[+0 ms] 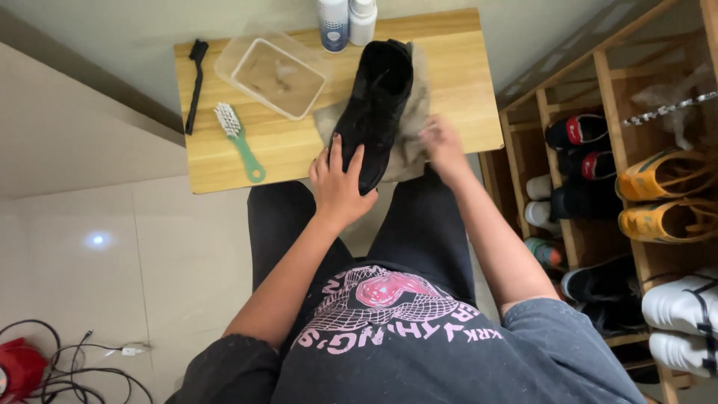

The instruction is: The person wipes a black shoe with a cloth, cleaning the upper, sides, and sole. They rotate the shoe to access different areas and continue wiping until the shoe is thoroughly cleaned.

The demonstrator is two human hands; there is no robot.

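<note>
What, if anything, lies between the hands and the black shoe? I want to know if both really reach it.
Nothing for the left hand: it rests on the black shoe. The right hand presses the grey cloth beside it.

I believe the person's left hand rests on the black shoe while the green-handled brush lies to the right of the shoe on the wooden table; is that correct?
Not quite: in the head view the green-handled brush lies to the left of the black shoe, not the right. The rest holds: the left hand rests on the shoe, and the brush lies on the wooden table.
</note>
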